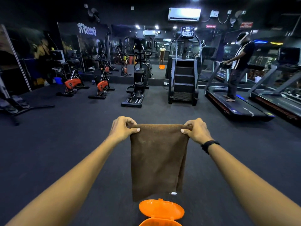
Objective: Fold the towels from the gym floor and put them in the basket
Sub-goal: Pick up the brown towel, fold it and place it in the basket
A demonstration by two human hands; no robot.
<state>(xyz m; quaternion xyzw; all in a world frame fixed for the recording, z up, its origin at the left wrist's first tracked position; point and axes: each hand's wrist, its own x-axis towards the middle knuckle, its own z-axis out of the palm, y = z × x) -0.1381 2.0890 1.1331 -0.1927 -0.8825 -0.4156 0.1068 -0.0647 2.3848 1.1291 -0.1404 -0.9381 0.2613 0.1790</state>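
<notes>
A brown towel (158, 160), folded over, hangs straight down in front of me. My left hand (123, 128) pinches its top left corner and my right hand (196, 130) pinches its top right corner, so the top edge is stretched level between them. Its lower edge, with a small white tag, hangs just above an orange basket (161, 223) at the bottom of the view, whose hinged lid (161, 209) stands open. No other towel shows on the dark floor.
Exercise bikes (101, 86) stand at the far left, an elliptical (136, 88) and a stair climber (184, 79) ahead. A person walks on a treadmill (234, 105) at the right. Dark rubber floor (73, 136) lies between me and the machines.
</notes>
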